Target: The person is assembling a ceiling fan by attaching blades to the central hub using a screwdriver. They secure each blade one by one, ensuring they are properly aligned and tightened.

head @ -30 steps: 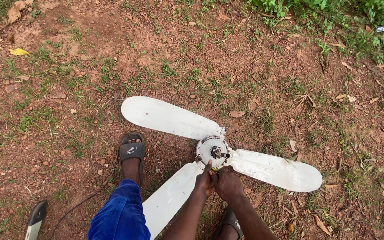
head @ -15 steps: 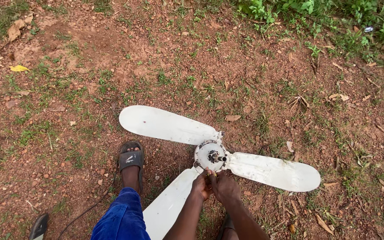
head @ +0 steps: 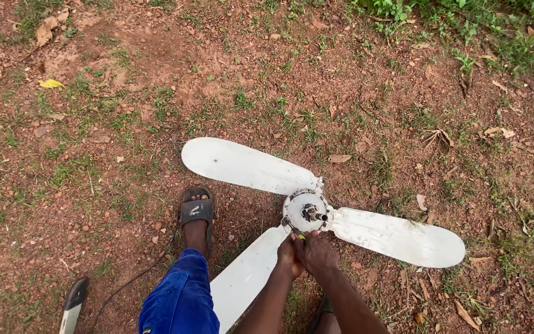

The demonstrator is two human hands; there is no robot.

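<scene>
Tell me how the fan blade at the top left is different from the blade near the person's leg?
The top-left blade lies fully in view on the bare ground, from hub to rounded tip. The blade near the leg runs off the bottom edge of the picture, so its tip is hidden, and the blue trouser leg and left hand sit beside it. The top-left blade points away from the person; the other points toward them. Both are white, flat and joined to the same hub.

ceiling fan (head: pixel 307 213) lies on the ground (head: pixel 125 93), sandalled foot (head: pixel 196 210) left of its hub.
</scene>
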